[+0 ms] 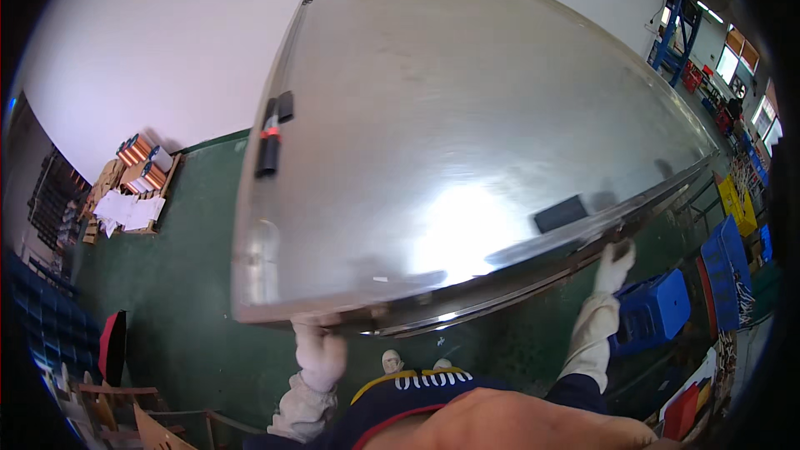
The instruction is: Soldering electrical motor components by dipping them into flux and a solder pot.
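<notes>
Since both hands are at the near rim of the metal-topped counter [400, 100], judge that piece: it stands over the green floor [187, 267], person at its near side. Left hand [321, 356] is at the counter's near-left corner, blurred; can't tell if that grip is closed. Right hand [616, 267] is at the rim toward the counter's near-right end; can't tell there either. Counter reads heavy and stiff, not fragile; top likely slick, sheet edges maybe sharp. Best hold: under the near rim, hands well apart. Black block [560, 214] just inside the counter's near-right rim looks loose, could slide on a tilt. Black-and-red item [267, 157] along the counter's left edge: probably rigid, take it by the black part.
</notes>
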A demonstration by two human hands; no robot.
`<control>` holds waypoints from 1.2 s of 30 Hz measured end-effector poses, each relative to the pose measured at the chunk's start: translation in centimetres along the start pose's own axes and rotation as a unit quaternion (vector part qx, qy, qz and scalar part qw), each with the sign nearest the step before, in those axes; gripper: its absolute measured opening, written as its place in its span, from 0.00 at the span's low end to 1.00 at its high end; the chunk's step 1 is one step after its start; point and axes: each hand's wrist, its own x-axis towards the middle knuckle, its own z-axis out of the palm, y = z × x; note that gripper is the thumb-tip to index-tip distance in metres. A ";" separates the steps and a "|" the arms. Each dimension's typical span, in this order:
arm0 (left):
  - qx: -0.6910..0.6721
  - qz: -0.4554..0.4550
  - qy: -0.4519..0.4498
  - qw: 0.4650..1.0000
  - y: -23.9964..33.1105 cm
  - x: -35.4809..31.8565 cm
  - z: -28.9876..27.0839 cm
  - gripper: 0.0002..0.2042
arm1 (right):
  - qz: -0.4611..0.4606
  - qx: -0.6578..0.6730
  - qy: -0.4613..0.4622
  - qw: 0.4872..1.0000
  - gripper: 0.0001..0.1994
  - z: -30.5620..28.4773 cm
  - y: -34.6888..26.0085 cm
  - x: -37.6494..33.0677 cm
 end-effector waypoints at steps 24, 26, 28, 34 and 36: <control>0.153 0.130 -0.515 0.833 -6.2 10.5 4.0 0.15 | -0.046 0.199 0.439 0.875 0.16 -11.5 -25.0 -13.2; 0.164 0.096 -0.503 0.843 -7.2 13.3 5.3 0.15 | -0.158 0.103 0.428 0.884 0.16 -7.6 -25.7 -11.2; 0.166 0.078 -0.504 0.844 -8.7 15.1 6.0 0.15 | -0.240 0.018 0.398 0.885 0.13 -3.6 -26.4 -10.4; 0.172 0.050 -0.440 0.880 -16.7 20.5 4.3 0.16 | -0.134 0.200 0.002 0.971 0.10 13.8 -30.9 -11.4; 0.168 0.028 -0.440 0.881 -19.4 23.2 3.5 0.16 | -0.148 0.228 -0.108 0.956 0.10 20.7 -33.1 -11.3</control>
